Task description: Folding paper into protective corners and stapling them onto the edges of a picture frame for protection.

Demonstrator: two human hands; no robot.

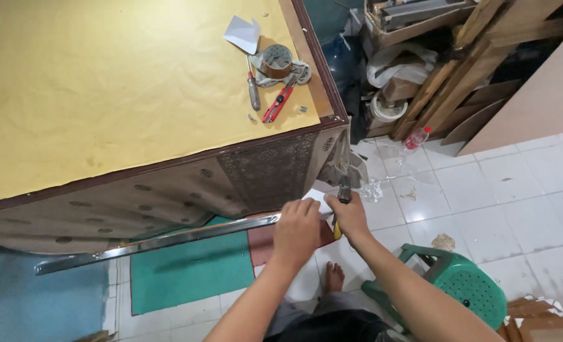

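Hands, both ours, at the near corner of the bench. Left hand: palm down, fingers curled over the end of a long metal ruler, pressing it onto a white sheet. Right hand: closed around a utility knife with a yellow handle, blade end up near the ruler's tip.

Progress, as we judge it: ruler set and held, knife placed at the start of the line; no finished cut shows on the sheet, so the cutting seems barely begun.

Also noted: red cutter, screwdriver, tape roll and a paper scrap on the yellow benchtop; green mat on the floor; green stool to our right.
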